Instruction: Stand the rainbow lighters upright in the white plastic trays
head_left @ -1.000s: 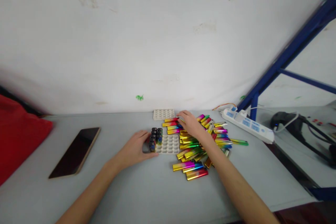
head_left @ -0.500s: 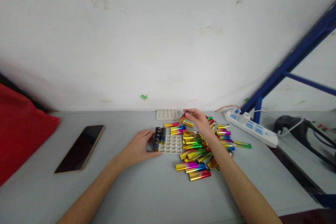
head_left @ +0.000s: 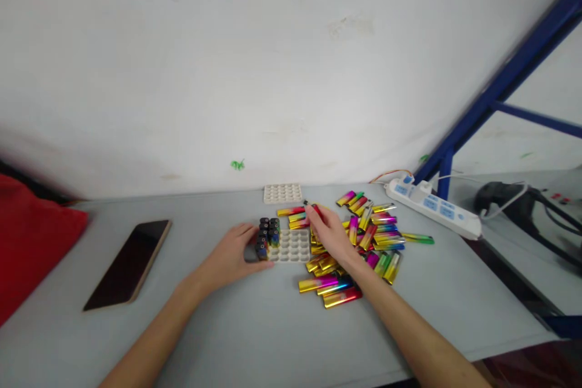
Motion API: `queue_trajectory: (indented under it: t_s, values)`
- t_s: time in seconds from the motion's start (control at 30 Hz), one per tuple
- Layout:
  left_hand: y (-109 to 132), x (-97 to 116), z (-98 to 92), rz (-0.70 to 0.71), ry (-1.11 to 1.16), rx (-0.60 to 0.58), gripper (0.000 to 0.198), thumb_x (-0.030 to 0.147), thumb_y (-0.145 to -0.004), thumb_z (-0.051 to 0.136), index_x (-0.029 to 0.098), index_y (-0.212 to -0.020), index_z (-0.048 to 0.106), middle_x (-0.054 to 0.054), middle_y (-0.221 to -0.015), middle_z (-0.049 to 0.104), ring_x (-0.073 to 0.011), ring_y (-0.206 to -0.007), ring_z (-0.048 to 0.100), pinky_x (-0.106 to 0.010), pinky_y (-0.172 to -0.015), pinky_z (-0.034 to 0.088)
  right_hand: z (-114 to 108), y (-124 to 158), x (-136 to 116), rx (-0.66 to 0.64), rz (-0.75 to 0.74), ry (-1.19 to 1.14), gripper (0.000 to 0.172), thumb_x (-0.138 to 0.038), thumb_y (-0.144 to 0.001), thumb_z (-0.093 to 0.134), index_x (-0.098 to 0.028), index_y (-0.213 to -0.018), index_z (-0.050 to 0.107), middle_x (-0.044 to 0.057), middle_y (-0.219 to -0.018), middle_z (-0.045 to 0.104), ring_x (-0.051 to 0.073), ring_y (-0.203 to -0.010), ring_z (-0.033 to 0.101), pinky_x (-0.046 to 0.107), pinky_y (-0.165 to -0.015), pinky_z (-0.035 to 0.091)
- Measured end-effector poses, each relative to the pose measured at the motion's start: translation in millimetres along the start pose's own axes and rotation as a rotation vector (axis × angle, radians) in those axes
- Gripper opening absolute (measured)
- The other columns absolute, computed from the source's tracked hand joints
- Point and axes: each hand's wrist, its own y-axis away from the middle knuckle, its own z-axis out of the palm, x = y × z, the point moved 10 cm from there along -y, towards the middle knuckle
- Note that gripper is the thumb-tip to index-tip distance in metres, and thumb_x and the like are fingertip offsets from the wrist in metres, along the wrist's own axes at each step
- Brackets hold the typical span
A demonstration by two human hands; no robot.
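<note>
A white tray (head_left: pixel 294 247) with rows of round-looking pockets lies on the table. Two rows of lighters (head_left: pixel 268 235) with black tops stand upright at its left side. My left hand (head_left: pixel 234 253) is curved around that side, thumb along the tray's front edge and fingers beside the standing lighters. Pinched in my right hand (head_left: pixel 331 231) is a lighter (head_left: pixel 317 212), red where it shows, its black end pointing up and left. That hand is above the tray's back right corner. Under and around it spreads a pile of shiny multicoloured lighters (head_left: pixel 368 236), partly hidden by my forearm.
A second white tray (head_left: pixel 282 193) lies near the wall. To the left are a dark phone (head_left: pixel 130 264) and a red cloth (head_left: pixel 31 236). A white power strip (head_left: pixel 436 206), a blue metal frame (head_left: pixel 473 106) and a black object (head_left: pixel 504 206) are at the right.
My right hand has moved left and slightly down toward the tray with the lighter, turning its black end forward. My left hand keeps its place at the tray. The view has shifted slightly.
</note>
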Motion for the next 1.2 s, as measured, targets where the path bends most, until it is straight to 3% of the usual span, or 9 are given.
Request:
queue_trajectory:
  t_s: [0.13,0.37,0.57,0.73,0.87,1.07,1.2]
  values:
    - [0.1,-3.1,0.3,0.000,0.010,0.011,0.062,0.069,-0.071,0.086,0.022,-0.109,0.073,-0.014,-0.117,0.076,-0.0374,-0.110,0.071,-0.050,-0.101,0.057,-5.2,7.5,-8.9,0.121,-0.080,0.227,0.059,-0.072,-0.099,0.050,-0.024,-0.064,0.044,-0.004,-0.058,0.040,0.014,-0.059,0.037,0.027,-0.054,0.027]
    - [0.4,0.8,-1.3,0.019,-0.002,0.017,0.057,0.068,-0.072,0.085,0.022,-0.104,0.074,-0.013,-0.112,0.076,-0.0361,-0.105,0.071,-0.049,-0.095,0.059,-2.2,14.1,-11.0,0.179,-0.098,0.267,0.045,-0.053,-0.093,0.055,-0.024,-0.061,0.043,-0.006,-0.057,0.037,0.013,-0.059,0.035,0.028,-0.057,0.026]
    - [0.1,0.5,-1.1,-0.019,-0.004,-0.009,0.062,0.067,-0.073,0.085,0.018,-0.109,0.074,-0.015,-0.117,0.076,-0.0373,-0.111,0.070,-0.050,-0.102,0.057,-0.4,12.0,-2.6,0.132,-0.068,0.231,0.045,-0.053,-0.097,0.052,-0.025,-0.064,0.043,-0.006,-0.057,0.040,0.014,-0.057,0.036,0.028,-0.056,0.027]
    - [0.0,3.1,-0.7,-0.004,-0.008,-0.019,0.058,0.069,-0.075,0.084,0.020,-0.103,0.073,-0.013,-0.113,0.076,-0.0354,-0.108,0.070,-0.046,-0.097,0.057,15.4,19.2,-26.3,0.019,-0.205,0.340,0.040,-0.054,-0.109,0.044,-0.023,-0.086,0.056,0.000,-0.076,0.060,0.018,-0.071,0.055,0.029,-0.066,0.043]
    - [-0.1,4.1,-1.3,-0.011,-0.015,-0.009,0.058,0.068,-0.073,0.085,0.019,-0.103,0.073,-0.013,-0.111,0.076,-0.0359,-0.106,0.070,-0.046,-0.098,0.056,38.4,32.8,-47.2,-0.088,-0.415,0.562,0.037,-0.046,-0.114,0.037,-0.023,-0.090,0.055,0.009,-0.103,0.065,0.023,-0.096,0.063,0.034,-0.086,0.050]
    - [1.1,5.0,-0.6,0.001,0.008,-0.014,0.056,0.066,-0.074,0.086,0.020,-0.103,0.072,-0.013,-0.110,0.075,-0.0343,-0.106,0.069,-0.045,-0.097,0.055,45.4,32.4,-23.0,-0.080,-0.310,0.718,0.040,-0.047,-0.115,0.037,-0.025,-0.086,0.054,0.002,-0.073,0.066,0.020,-0.066,0.062,0.031,-0.065,0.041]
    - [1.5,4.9,-1.4,-0.002,0.026,-0.007,0.055,0.066,-0.074,0.086,0.021,-0.104,0.073,-0.012,-0.112,0.075,-0.0337,-0.107,0.069,-0.044,-0.097,0.054,56.7,32.7,-15.5,-0.171,-0.334,0.709,0.035,-0.043,-0.114,0.046,-0.023,-0.087,0.057,0.005,-0.082,0.075,0.021,-0.075,0.070,0.030,-0.069,0.046]
